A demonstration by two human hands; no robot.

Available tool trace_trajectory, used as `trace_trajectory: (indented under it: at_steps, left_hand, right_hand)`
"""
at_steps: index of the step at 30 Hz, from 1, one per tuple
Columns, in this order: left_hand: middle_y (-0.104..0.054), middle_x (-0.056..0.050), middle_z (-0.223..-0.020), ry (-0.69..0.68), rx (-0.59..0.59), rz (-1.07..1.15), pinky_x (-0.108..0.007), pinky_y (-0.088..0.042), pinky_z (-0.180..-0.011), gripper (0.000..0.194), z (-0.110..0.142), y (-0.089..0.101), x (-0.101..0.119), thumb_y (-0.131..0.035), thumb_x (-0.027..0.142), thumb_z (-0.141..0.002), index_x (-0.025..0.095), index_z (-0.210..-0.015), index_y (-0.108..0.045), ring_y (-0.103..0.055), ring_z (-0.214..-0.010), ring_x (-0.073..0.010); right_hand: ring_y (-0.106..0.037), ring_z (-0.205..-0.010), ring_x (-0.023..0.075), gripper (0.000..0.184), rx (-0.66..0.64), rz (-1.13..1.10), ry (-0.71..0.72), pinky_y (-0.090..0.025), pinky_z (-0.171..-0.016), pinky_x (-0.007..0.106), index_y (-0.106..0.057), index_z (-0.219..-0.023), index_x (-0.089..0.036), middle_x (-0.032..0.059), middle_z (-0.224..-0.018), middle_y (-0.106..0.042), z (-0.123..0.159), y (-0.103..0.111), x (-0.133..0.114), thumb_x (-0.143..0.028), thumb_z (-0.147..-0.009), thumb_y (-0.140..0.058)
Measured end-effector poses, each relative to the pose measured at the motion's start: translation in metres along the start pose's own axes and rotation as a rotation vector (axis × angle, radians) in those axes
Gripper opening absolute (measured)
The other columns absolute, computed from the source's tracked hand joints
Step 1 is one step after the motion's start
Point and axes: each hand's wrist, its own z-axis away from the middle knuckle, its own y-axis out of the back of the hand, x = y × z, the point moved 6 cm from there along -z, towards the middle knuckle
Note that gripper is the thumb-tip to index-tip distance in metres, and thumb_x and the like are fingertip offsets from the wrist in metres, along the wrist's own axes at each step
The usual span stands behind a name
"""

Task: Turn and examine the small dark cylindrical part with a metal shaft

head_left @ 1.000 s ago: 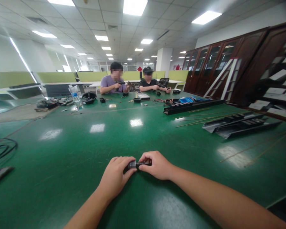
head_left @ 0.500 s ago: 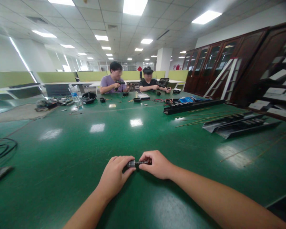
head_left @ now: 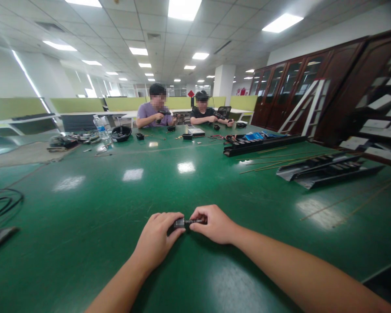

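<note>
Just above the green table (head_left: 94,226), my left hand (head_left: 157,237) is closed on a short grey metal cylinder (head_left: 180,223), thumb below and fingers over the top. A thin dark rod (head_left: 187,222) joins the cylinder's right end and runs level into my right hand (head_left: 213,224), which pinches it between thumb and curled fingers. Where the rod meets the cylinder, it is too small to tell whether it is inserted or only touching. My fingers cover the far end of each part. The exact kind of either piece cannot be made out.
Black metal channels (head_left: 335,169) and thin brass-coloured rods (head_left: 280,165) lie to the right. Across the table two people hold power drills, near small black trays (head_left: 187,136). A water bottle (head_left: 101,128) and black cable (head_left: 4,202) are at left.
Almost nothing differs. Both hands keep their hold on the cylinder and the rod, with only a very slight shift of the right hand.
</note>
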Motion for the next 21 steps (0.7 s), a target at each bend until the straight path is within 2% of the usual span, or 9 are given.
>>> trace_trajectory:
  at_steps: [21]
  left_hand:
    - [-0.068, 0.001, -0.112, 0.038, 0.019, 0.005, -0.04, -0.045, -0.094, 0.03, -0.0002, 0.0051, -0.0073, -0.068, 0.028, -0.089, 0.03, -0.118, -0.061, -0.061, -0.102, -0.0206]
  right_hand:
    - [-0.055, -0.059, 0.0114, 0.013, 0.029, -0.036, -0.008, -0.041, -0.054, 0.021, -0.07, -0.084, -0.015, -0.001, -0.066, -0.063, -0.0039, 0.0028, 0.0075, -0.025, -0.076, -0.071]
